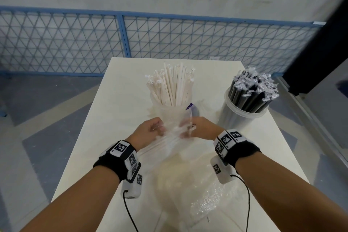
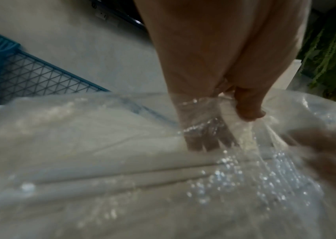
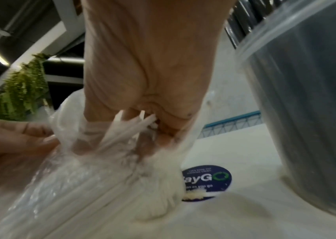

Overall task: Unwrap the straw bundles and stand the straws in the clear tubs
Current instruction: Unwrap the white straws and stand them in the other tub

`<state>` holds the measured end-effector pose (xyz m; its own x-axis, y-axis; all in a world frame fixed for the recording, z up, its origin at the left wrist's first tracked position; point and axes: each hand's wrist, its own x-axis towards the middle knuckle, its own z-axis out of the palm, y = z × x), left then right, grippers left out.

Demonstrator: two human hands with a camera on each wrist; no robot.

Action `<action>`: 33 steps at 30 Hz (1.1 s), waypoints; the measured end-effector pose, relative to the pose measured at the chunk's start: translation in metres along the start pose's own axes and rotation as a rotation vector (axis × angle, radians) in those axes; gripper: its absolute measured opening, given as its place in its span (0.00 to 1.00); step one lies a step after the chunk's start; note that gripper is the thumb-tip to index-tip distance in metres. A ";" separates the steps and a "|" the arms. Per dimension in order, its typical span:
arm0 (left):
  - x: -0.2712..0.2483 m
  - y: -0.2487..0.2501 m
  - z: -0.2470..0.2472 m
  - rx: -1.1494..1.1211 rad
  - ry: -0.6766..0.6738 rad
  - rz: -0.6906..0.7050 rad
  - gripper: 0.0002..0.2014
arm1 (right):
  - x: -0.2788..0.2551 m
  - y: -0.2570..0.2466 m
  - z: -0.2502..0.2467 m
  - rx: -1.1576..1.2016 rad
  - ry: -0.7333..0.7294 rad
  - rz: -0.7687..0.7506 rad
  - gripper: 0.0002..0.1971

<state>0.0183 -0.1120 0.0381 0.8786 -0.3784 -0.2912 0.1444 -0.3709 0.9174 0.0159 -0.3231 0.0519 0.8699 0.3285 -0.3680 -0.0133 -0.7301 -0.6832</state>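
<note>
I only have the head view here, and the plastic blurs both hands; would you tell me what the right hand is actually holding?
Observer: The right hand grips the wrap with white straw ends poking out at its fingers.
Operator: Thanks. And the left?
Observer: The left hand pinches a fold of wrap under the thumb.
Operator: Anything under the bundle?
Observer: A round dark blue sticker lies on the table by the straw tips.
</note>
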 end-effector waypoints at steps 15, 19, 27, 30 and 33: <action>-0.005 0.012 0.007 -0.263 0.056 0.054 0.09 | -0.019 -0.036 -0.017 -0.208 -0.054 -0.188 0.11; -0.005 0.016 0.009 -0.292 0.073 0.048 0.10 | -0.022 -0.040 -0.017 -0.263 -0.116 -0.138 0.16; -0.003 0.029 0.019 -0.252 0.066 0.087 0.12 | -0.025 -0.045 -0.024 -0.432 -0.236 -0.025 0.32; -0.002 0.028 0.017 -0.236 0.060 0.071 0.11 | -0.025 -0.045 -0.022 -0.414 -0.226 -0.027 0.31; -0.004 0.026 0.012 -0.207 0.011 0.041 0.11 | -0.025 -0.047 -0.024 -0.320 -0.219 -0.071 0.24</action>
<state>0.0129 -0.1305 0.0599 0.8905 -0.3794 -0.2510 0.1981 -0.1732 0.9648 0.0066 -0.3116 0.1080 0.7367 0.4796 -0.4767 0.2271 -0.8396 -0.4935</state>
